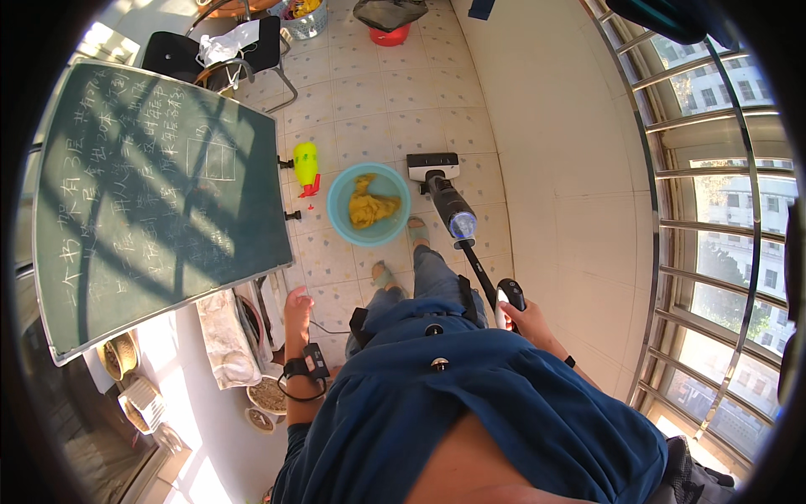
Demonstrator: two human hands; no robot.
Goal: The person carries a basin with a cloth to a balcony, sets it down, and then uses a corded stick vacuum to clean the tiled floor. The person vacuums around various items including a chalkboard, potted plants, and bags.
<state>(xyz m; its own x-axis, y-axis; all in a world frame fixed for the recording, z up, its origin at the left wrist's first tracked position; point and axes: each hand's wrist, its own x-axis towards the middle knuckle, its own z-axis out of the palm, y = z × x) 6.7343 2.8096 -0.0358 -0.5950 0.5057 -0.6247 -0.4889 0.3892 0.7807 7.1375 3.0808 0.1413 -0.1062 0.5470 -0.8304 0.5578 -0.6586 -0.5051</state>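
My right hand (pixel 529 320) grips the handle of a black and white upright floor cleaner (pixel 450 205). A ring on its body glows blue, and its wide head (pixel 433 166) rests on the tiled floor. My left hand (pixel 298 307) hangs at my side near the chalkboard's lower corner, fingers loosely bent, with nothing visible in it. On the floor before my feet stands a light blue plastic basin (pixel 332 217) holding water and a wet yellow cloth (pixel 371 209). Left of the basin lies a yellow-green spray bottle (pixel 306 162) with a red nozzle.
A green chalkboard (pixel 170 252) with chalk writing fills the left side. Behind it stands a black chair (pixel 173 55) bearing white cloth. A red bin (pixel 389 35) with a black bag and a laundry basket (pixel 305 24) stand farther off. Along the right run a wall (pixel 560 145) and barred windows.
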